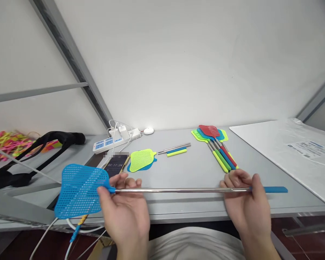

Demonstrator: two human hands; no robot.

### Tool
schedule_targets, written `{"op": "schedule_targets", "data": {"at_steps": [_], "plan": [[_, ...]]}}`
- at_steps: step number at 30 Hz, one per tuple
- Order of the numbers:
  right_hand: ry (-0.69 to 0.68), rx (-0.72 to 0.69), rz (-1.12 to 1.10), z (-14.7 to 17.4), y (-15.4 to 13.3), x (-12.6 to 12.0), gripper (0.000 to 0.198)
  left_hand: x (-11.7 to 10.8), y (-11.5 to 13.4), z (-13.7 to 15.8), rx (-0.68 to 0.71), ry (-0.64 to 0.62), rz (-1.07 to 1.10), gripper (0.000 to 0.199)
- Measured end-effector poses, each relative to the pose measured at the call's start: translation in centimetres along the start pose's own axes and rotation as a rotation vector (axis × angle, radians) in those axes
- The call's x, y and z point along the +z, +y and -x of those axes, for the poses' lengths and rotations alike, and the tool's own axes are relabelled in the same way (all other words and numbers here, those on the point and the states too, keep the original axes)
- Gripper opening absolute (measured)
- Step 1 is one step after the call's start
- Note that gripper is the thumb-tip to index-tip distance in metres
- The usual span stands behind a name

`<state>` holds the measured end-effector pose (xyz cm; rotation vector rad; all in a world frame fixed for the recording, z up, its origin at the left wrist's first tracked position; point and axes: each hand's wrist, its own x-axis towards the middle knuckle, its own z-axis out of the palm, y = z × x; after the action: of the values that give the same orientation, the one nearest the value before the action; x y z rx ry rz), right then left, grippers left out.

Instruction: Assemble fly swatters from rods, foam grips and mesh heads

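A blue fly swatter (82, 186) with a long metal rod lies level across both palms, above the table's front edge. My left hand (127, 213) grips it where the perforated head meets the rod, thumb on the head. My right hand (246, 206) is closed round the far end, by the blue handle (276, 189). Beyond my left hand, a yellow-green swatter head (142, 160) rests on a blue one (147, 166). Several thin metal rods (174, 147) lie beside a blue handle and a yellow-green handle (177, 153).
Several assembled swatters (209, 131) lie fanned at the back right. A white wrapped sheet (281, 144) covers the right side. At left are a power strip (105, 144) with cables, a phone (116, 164) showing a timer, a black strap-like frame (56, 137) and colourful pieces (11, 144).
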<state>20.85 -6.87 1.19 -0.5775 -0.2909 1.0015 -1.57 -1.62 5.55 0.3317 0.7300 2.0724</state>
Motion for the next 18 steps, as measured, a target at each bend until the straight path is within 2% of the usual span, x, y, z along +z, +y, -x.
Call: {"op": "schedule_targets", "data": {"at_steps": [5, 9, 12, 15, 18], "plan": [[0.145, -0.134, 0.042, -0.6, -1.7, -0.5, 0.039, -0.4, 1.2, -1.6, 0.035, 0.032, 0.009, 0.033], [0.252, -0.141, 0.066, -0.8, -1.8, 0.0, 0.037, -0.5, 0.6, -1.4, 0.029, 0.027, 0.017, 0.032], [0.281, -0.107, 0.031, -0.3, -0.8, 0.8, 0.039, 0.0, -1.2, 0.9, 0.054, -0.004, 0.039, 0.033], [0.245, -0.021, 0.015, 0.4, 0.4, 1.5, 0.040, 0.8, -3.4, 4.5, -0.095, -0.131, 0.032, 0.035], [0.201, 0.026, 0.028, 0.4, 1.0, 1.6, 0.039, 1.2, -4.6, 6.8, -0.106, -0.198, 0.006, 0.038]]}}
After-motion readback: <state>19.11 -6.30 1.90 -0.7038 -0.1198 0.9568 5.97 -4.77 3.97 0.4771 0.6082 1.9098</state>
